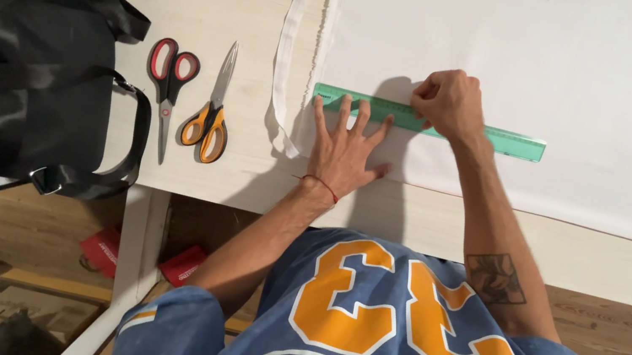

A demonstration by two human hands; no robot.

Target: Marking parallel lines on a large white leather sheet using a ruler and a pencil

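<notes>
- Pressing flat, fingers spread wide, left hand (344, 150) on the near edge of the green ruler (428, 122); fingertips over its left end
- Curled shut just above the ruler's middle, right hand (448, 101); whether gripping a marking tool, cannot tell
- Lying with long axis left to right on white fabric (574, 67); both hands touching it
- Left of the ruler: white strip (291, 45), orange-handled scissors (210, 121), red-handled scissors (170, 80), black bag (20, 51); no labels legible
</notes>
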